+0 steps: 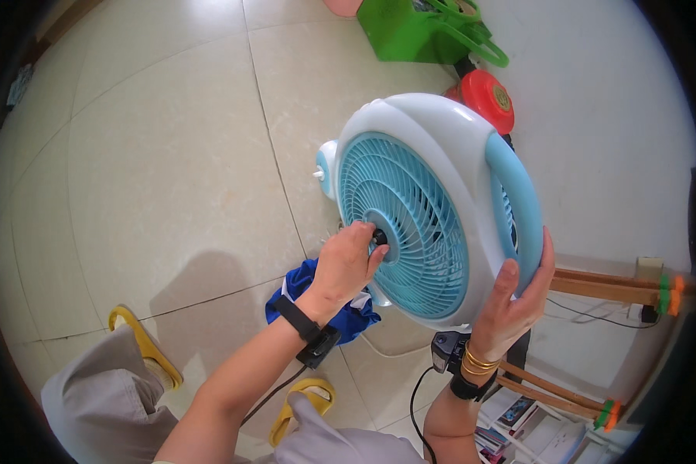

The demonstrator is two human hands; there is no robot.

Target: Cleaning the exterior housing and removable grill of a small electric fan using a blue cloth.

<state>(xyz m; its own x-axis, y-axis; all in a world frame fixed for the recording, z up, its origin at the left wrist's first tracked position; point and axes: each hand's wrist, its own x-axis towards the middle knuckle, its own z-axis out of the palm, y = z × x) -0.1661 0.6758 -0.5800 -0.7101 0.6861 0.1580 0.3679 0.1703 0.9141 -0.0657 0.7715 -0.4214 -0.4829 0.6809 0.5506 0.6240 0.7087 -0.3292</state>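
A white and light-blue electric fan (pixel 403 214) stands tilted in front of me, its slatted blue grille facing left. At the centre of the grille, the thumb and fingers of my left hand (pixel 351 255) pinch a small black knob-like part (pixel 379 236) on the round hub. My right hand (pixel 519 301) grips the lower end of the curved blue handle (pixel 519 191), thumb on the near side and fingers around the outer side. On the fan's far left edge sits a white dial (pixel 319 173) on its base. A blue and white cloth (pixel 348 325) lies on the floor under my left wrist.
A green bin or basket (pixel 412 35) and a red lidded container (pixel 490 101) stand beyond the fan by the white wall (pixel 591 127). At right are wooden rails (pixel 603 285) and a white shelf (pixel 548 432) with books. A pale cord (pixel 391 352) crosses the tiled floor (pixel 168 162).
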